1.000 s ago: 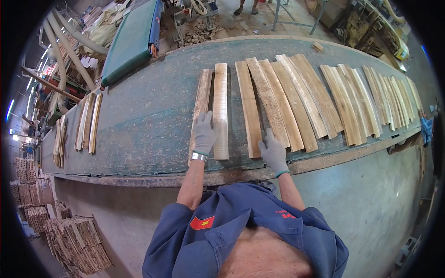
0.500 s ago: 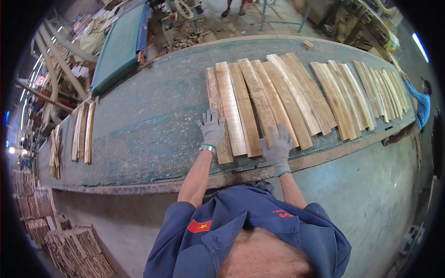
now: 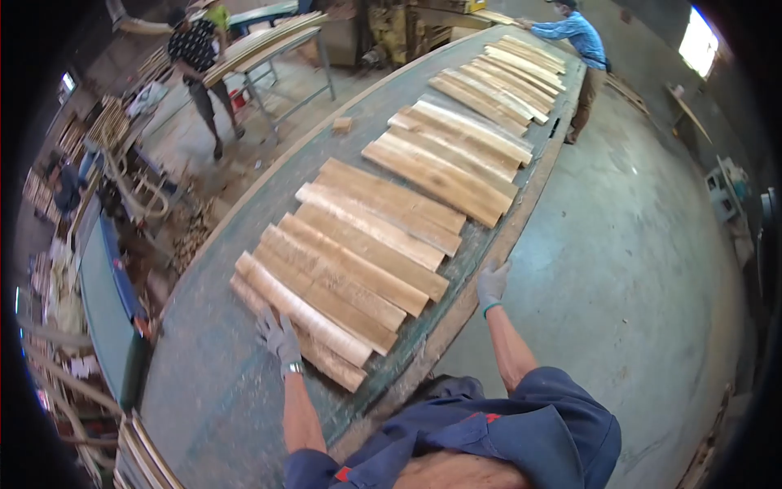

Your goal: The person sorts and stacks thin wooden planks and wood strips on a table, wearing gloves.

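My left hand [image 3: 279,337], in a grey glove, rests with its fingers spread at the end of the row, on the nearest wooden board [image 3: 332,363]. Beside that board lies a pale board [image 3: 303,311], with several more brown and cream boards side by side beyond it. At the near edge of the table, my right hand [image 3: 493,285], also gloved, is off the boards, its fingers stretched out and holding nothing. The boards lie flat on the worn green tabletop [image 3: 191,359].
Farther along the table lie more groups of boards [image 3: 444,175]. A co-worker in a blue shirt [image 3: 570,37] stands at the far end. Another person [image 3: 199,61] stands by a metal stand [image 3: 273,49] across the table. A small wood block [image 3: 342,125] sits near the far edge.
My view has swung to the right along the table. My right hand has come off the boards to the table edge; my left hand stays at the end board.
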